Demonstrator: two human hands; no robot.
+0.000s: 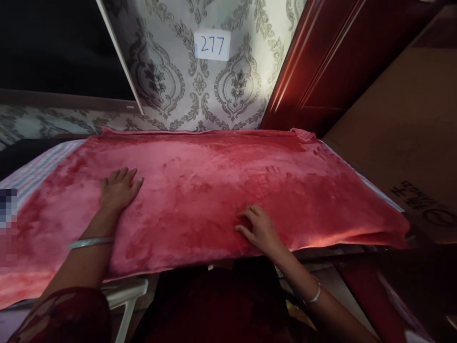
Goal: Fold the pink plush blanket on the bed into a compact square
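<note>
A plush red-pink blanket (200, 190) lies spread over a table, with patches of lighter and darker pile. On its left part my left hand (119, 190) rests flat, fingers spread. My right hand (259, 226) is near the blanket's front edge, right of centre, with its fingers apart and slightly curled; nothing shows in it. Whether its fingertips press on the pile is hard to tell. A striped cloth (39, 166) shows from under the blanket on the left. Along the back, the blanket's edge is folded or bunched up.
Behind the table is a patterned wall (157, 71) with a paper marked 277 (213, 45). A dark screen (64, 47) stands back left. A red-brown wooden door or panel (321, 57) and a large cardboard box (403, 124) are on the right. A white frame (130, 300) stands below the front edge.
</note>
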